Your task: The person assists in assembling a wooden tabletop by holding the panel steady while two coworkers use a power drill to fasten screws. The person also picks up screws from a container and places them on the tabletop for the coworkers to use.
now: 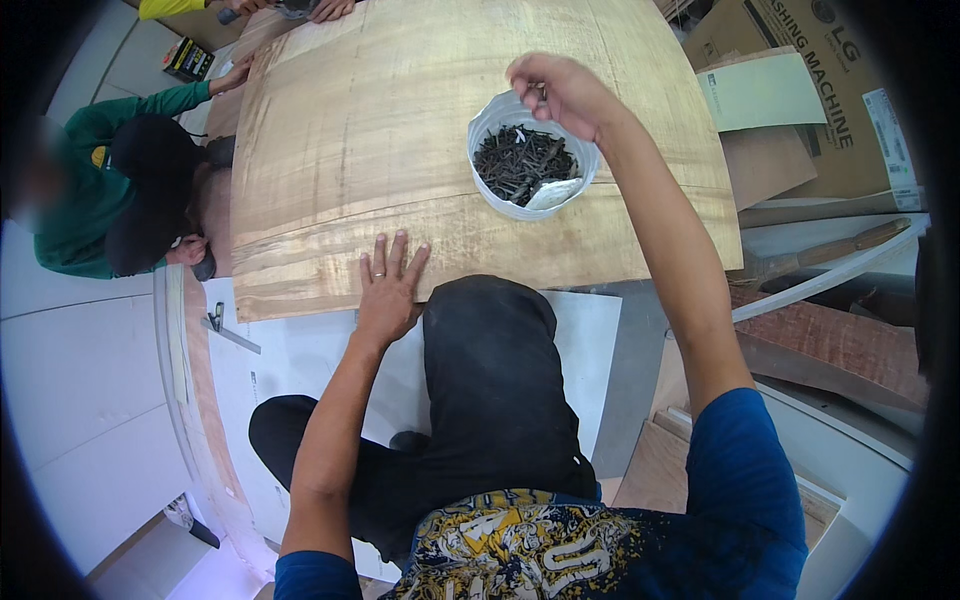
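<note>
A large plywood sheet (pixel 330 150) lies flat in front of me. My left hand (pixel 391 292) rests on its near edge, fingers spread and flat, with a ring on one finger. On the sheet stands a white plastic tub (pixel 479 190) holding many dark screws or nails (pixel 520 165), along with a folded white piece (pixel 553 194). My right hand (pixel 562 92) hangs over the tub's far right rim with its fingers curled together. Whatever they may hold is hidden by the fingers.
A person in a green sleeve (pixel 160 103) sits at the left, one hand on the sheet's edge. Another person's hand (pixel 330 10) is at the far edge. A large cardboard box (pixel 850 130), a pale green sheet (pixel 765 93) and wooden boards (pixel 830 345) are at the right. A metal tool (pixel 232 332) lies near left.
</note>
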`<act>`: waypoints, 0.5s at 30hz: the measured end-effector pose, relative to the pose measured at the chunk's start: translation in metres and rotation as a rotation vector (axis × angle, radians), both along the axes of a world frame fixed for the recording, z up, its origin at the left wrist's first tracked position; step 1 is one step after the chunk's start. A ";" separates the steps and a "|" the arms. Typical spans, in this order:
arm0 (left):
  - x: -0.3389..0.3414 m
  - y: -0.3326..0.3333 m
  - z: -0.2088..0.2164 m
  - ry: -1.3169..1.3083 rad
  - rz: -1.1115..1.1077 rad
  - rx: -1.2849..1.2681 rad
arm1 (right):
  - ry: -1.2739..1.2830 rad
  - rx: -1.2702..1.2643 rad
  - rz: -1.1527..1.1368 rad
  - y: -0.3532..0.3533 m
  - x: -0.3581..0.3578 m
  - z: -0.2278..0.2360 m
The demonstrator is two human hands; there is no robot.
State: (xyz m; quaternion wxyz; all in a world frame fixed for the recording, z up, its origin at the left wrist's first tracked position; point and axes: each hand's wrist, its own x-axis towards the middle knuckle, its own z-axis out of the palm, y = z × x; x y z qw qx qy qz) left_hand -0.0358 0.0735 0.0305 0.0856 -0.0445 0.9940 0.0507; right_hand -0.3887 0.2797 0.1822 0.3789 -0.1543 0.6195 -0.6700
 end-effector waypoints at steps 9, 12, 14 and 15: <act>-0.003 0.004 0.010 0.012 0.017 0.100 | 0.966 0.670 0.646 -0.029 0.015 -0.031; 0.000 0.002 0.007 -0.009 0.009 0.008 | 0.623 0.478 0.562 -0.043 0.008 0.001; -0.001 0.004 0.004 -0.004 -0.009 -0.002 | 0.905 0.442 0.377 -0.071 -0.023 0.001; 0.000 0.001 0.004 -0.004 -0.010 -0.017 | 1.256 0.629 0.281 -0.094 -0.030 0.006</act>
